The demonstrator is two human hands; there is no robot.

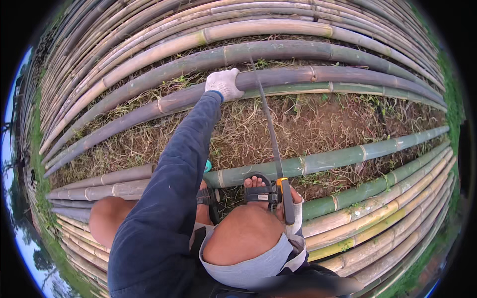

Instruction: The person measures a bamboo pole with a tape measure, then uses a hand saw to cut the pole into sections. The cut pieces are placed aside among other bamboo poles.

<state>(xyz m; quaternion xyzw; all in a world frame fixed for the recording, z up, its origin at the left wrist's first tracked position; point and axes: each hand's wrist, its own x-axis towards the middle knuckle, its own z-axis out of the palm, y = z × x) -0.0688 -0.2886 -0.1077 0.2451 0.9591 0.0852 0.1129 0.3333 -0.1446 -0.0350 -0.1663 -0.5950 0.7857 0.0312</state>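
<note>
My left hand (224, 84), in a white knit glove, is closed over a dark purplish bamboo pole (283, 76) that lies across the ground ahead of me. My right hand (297, 206), gloved with its fingertips bare, grips the black and yellow handle of a hand saw (269, 121) beside my knee. The long narrow blade points away from me and crosses the same pole just right of my left hand. Whether its teeth have entered the bamboo, I cannot tell. A thinner green pole (298, 88) lies along the near side of the dark one.
Many bamboo poles (198, 37) lie side by side beyond. A green pole (328, 161) rests by my sandalled foot (258, 193), with a pale stack (377, 218) at right. Dry stalks and soil (318, 124) fill the gap. A small turquoise object (207, 166) sits near my other foot.
</note>
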